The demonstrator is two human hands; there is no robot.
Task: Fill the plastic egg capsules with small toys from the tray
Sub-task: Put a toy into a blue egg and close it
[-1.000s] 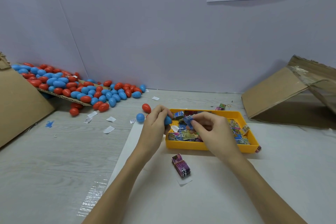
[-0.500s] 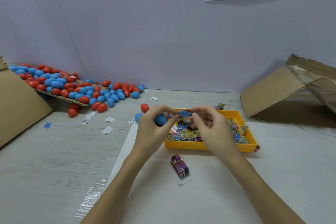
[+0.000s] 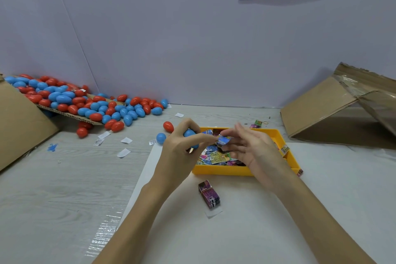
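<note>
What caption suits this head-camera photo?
Left hand grips a blue egg capsule; right hand pinches a small toy packet above the yellow tray.

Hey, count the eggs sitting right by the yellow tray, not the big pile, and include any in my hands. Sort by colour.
Red: 1, the loose red egg
Blue: 2, the loose blue egg and the held blue egg in the left hand
Total: 3
</note>
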